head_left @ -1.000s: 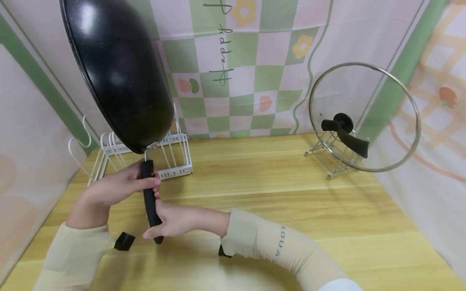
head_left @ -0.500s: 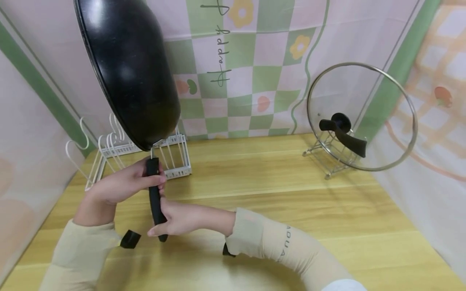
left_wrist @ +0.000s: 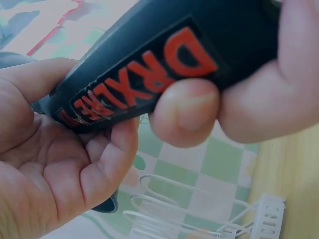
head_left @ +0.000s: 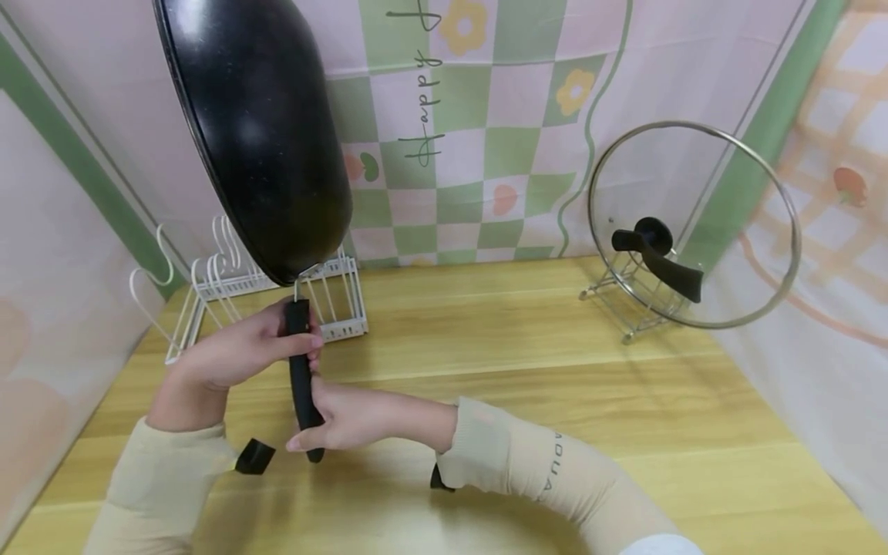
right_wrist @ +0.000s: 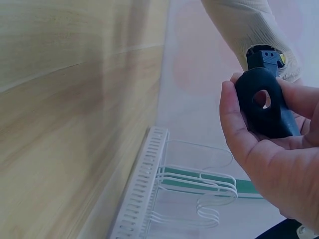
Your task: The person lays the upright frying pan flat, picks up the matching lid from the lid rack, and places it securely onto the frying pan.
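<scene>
A black wok is held up at the left of the head view, its dark outer side showing and its top cut off by the frame. My left hand grips the upper part of its black handle, close under the metal neck. Lower down, my right hand holds the handle's end, thumb across it. Red lettering runs along the handle in the left wrist view. From the right wrist, the handle's end shows a hanging hole, with my right hand's fingers curled around it.
Behind the wok, a white wire rack stands on the wooden table, partly hidden. At the right, a glass lid with a black knob and handle leans in a small metal stand. A checkered cloth hangs at the back.
Both hands have shifted slightly right with the wok, more of the white rack now showing at its left. The grip on the handle looks the same.
</scene>
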Action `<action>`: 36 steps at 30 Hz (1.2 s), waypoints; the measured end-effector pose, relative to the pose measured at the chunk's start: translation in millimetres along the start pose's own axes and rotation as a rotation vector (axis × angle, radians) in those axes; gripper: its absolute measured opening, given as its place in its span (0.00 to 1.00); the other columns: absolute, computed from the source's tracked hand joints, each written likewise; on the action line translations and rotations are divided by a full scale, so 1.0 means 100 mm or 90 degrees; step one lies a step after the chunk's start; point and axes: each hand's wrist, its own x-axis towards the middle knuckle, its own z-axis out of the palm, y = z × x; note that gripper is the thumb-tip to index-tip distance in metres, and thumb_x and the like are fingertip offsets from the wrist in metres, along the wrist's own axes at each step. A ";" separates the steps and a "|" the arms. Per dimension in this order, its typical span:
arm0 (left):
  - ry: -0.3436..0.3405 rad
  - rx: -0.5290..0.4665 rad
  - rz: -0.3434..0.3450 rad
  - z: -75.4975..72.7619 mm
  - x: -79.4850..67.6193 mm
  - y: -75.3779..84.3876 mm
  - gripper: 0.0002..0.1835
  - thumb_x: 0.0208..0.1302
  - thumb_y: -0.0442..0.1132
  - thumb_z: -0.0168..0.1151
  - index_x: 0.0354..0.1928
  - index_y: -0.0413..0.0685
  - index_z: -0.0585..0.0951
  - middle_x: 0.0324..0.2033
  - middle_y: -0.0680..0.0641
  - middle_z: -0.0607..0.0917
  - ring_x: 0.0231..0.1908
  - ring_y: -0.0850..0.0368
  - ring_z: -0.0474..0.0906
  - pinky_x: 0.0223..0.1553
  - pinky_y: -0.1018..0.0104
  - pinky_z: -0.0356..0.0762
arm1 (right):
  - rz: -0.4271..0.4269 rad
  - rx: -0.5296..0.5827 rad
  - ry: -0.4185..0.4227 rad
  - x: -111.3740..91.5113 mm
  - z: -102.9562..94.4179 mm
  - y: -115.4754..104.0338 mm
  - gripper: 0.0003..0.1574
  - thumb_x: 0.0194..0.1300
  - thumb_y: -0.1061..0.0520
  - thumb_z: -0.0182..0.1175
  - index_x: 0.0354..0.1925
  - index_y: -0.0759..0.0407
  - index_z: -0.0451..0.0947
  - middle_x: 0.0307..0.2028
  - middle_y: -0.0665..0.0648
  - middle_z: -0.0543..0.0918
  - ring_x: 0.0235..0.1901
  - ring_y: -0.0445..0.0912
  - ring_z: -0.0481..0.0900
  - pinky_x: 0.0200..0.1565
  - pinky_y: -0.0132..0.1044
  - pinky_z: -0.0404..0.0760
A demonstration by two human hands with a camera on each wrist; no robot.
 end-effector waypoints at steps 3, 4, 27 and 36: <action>-0.003 0.001 0.004 0.01 0.02 0.01 0.08 0.77 0.31 0.54 0.46 0.30 0.69 0.34 0.40 0.81 0.36 0.49 0.80 0.44 0.62 0.79 | 0.008 -0.013 0.007 -0.03 0.00 -0.01 0.36 0.72 0.64 0.63 0.67 0.71 0.54 0.40 0.54 0.77 0.36 0.38 0.74 0.42 0.27 0.74; -0.002 0.001 0.004 0.02 0.02 0.01 0.08 0.77 0.31 0.54 0.46 0.30 0.69 0.34 0.40 0.80 0.36 0.49 0.80 0.44 0.62 0.79 | 0.011 -0.011 0.009 -0.04 0.00 -0.01 0.38 0.72 0.64 0.63 0.69 0.71 0.52 0.40 0.53 0.77 0.37 0.38 0.74 0.42 0.27 0.75; -0.015 -0.008 0.023 0.15 0.23 0.03 0.06 0.76 0.29 0.53 0.43 0.30 0.71 0.33 0.40 0.79 0.34 0.50 0.79 0.41 0.61 0.80 | 0.051 0.011 0.027 -0.23 -0.05 0.01 0.37 0.74 0.62 0.61 0.69 0.69 0.52 0.42 0.51 0.77 0.39 0.38 0.76 0.44 0.28 0.75; -0.010 -0.030 0.002 0.24 0.29 0.03 0.09 0.76 0.29 0.53 0.48 0.28 0.66 0.34 0.41 0.79 0.35 0.51 0.78 0.41 0.61 0.80 | 0.033 0.030 0.030 -0.28 -0.05 0.09 0.29 0.73 0.64 0.62 0.62 0.68 0.57 0.42 0.54 0.78 0.38 0.37 0.77 0.44 0.29 0.77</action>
